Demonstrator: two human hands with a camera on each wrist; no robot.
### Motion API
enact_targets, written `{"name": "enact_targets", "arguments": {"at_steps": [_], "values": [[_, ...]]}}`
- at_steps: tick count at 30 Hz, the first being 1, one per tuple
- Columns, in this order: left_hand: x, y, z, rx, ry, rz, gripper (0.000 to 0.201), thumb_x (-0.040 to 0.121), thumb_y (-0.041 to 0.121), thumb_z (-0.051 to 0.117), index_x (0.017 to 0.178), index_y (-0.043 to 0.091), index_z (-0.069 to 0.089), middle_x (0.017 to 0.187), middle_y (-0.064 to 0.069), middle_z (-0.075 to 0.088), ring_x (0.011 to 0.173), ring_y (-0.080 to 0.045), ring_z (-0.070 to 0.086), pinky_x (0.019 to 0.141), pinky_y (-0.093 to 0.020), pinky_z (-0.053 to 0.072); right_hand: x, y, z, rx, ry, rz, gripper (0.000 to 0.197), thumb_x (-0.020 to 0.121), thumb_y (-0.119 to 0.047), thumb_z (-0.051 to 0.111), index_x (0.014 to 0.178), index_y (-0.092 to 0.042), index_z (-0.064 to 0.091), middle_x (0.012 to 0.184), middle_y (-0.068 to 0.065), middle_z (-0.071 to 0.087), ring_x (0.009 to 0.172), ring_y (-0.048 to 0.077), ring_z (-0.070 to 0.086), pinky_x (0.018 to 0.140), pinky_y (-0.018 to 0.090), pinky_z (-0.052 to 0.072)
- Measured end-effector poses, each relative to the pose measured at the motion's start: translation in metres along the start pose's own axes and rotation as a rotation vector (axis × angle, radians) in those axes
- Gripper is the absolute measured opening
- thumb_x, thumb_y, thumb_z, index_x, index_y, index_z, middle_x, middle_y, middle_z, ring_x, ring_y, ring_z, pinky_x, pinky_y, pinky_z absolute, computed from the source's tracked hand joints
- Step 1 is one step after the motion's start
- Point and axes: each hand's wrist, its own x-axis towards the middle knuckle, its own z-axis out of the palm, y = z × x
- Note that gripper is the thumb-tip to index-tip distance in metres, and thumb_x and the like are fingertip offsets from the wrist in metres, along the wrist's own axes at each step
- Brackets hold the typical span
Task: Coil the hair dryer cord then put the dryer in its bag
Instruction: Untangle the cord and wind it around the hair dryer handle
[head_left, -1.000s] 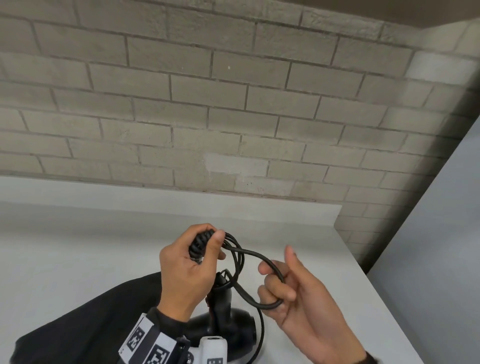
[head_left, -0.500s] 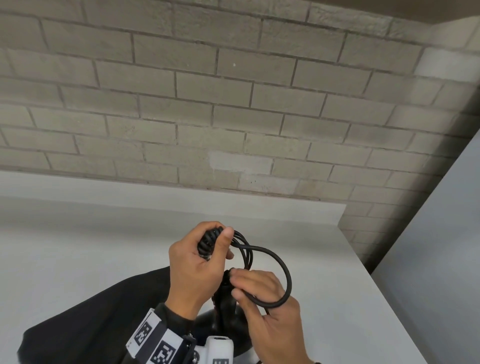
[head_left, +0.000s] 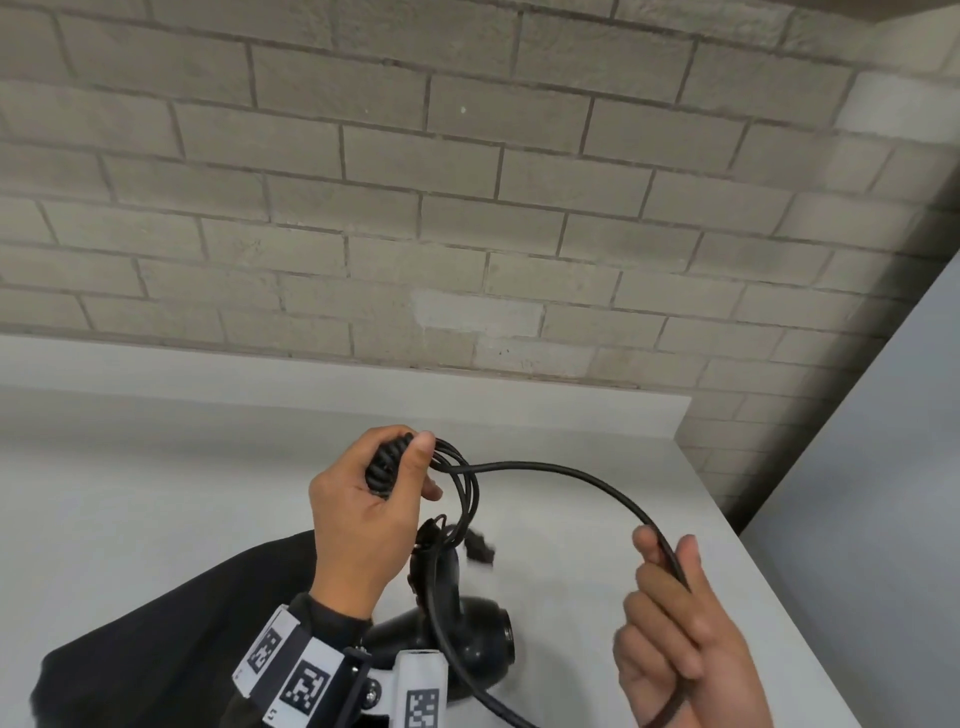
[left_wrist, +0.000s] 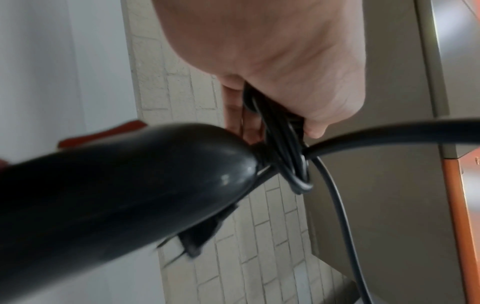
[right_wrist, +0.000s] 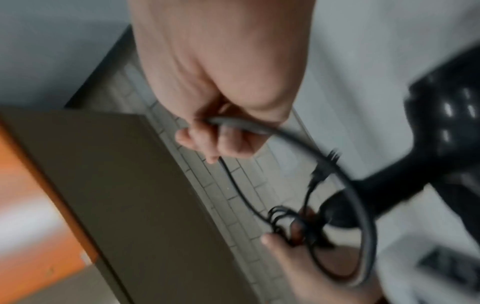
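My left hand (head_left: 402, 465) is raised over the white counter and grips a bundle of coiled black cord (head_left: 387, 462); the loops (left_wrist: 285, 148) bulge out below its fingers. The black hair dryer (head_left: 467, 642) sits under that hand with its handle (left_wrist: 130, 185) pointing up. From the coil, a length of cord (head_left: 571, 475) arcs right to my right hand (head_left: 665, 553), which pinches it between thumb and curled fingers (right_wrist: 221, 139). The plug (head_left: 480, 548) dangles blurred beside the handle. The black bag (head_left: 156, 639) lies on the counter behind my left forearm.
The white counter (head_left: 156, 493) runs back to a low upstand and a grey brick wall (head_left: 467, 234). Its right edge (head_left: 769, 582) lies close to my right hand, with a grey panel beyond. A wrist camera mount with coded tags (head_left: 311, 675) sits on my left forearm.
My right hand has moved away from the left hand, out to the right, drawing the small loop into a wide arc of cord. The left hand keeps its grip on the coil.
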Motion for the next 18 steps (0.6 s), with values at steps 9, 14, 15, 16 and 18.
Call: {"name": "enact_targets", "arguments": {"at_steps": [9,14,15,16,18], "values": [[-0.006,0.006,0.006,0.013,0.013,-0.026,0.026,0.083,0.054,0.062,0.087,0.028,0.067,0.060,-0.001,0.068,0.053,-0.014,0.070,0.064,-0.047,0.060,-0.017,0.027,-0.010,-1.250,0.664,-0.457,0.043,0.075,-0.036,0.074,0.114,-0.029,0.058,0.113,-0.009,0.060,0.101,0.014,0.060,0.082,0.012,0.047],[-0.007,0.007,0.009,0.051,0.021,0.013,0.025,0.084,0.054,0.061,0.085,0.030,0.066,0.061,0.003,0.069,0.052,-0.011,0.068,0.060,-0.035,0.059,-0.019,0.042,0.024,-1.366,0.337,-0.653,0.011,0.076,-0.040,0.066,0.073,-0.029,0.062,0.064,-0.010,0.058,0.059,0.007,0.051,0.058,0.012,0.039],[-0.008,0.007,0.010,0.058,0.019,0.024,0.024,0.084,0.054,0.061,0.085,0.030,0.066,0.061,0.004,0.069,0.052,-0.010,0.068,0.060,-0.034,0.058,-0.018,0.047,0.029,-1.382,0.253,-0.543,0.017,0.075,-0.045,0.064,0.071,-0.028,0.063,0.061,-0.010,0.058,0.057,0.007,0.051,0.056,0.012,0.038],[-0.009,0.008,0.011,0.065,0.017,0.042,0.022,0.085,0.053,0.061,0.085,0.031,0.066,0.061,0.004,0.069,0.052,-0.010,0.068,0.059,-0.031,0.058,-0.016,0.051,0.034,-1.411,0.187,-0.405,0.025,0.073,-0.055,0.062,0.073,-0.029,0.065,0.062,-0.011,0.061,0.060,0.007,0.054,0.056,0.011,0.038],[-0.011,0.010,0.012,0.082,0.005,0.090,0.019,0.086,0.050,0.061,0.086,0.032,0.065,0.062,0.006,0.069,0.052,-0.008,0.068,0.056,-0.023,0.055,-0.011,0.060,0.043,-1.509,0.126,-0.156,0.043,0.067,-0.074,0.052,0.080,-0.035,0.066,0.075,-0.018,0.065,0.077,0.004,0.059,0.065,0.012,0.042]]}}
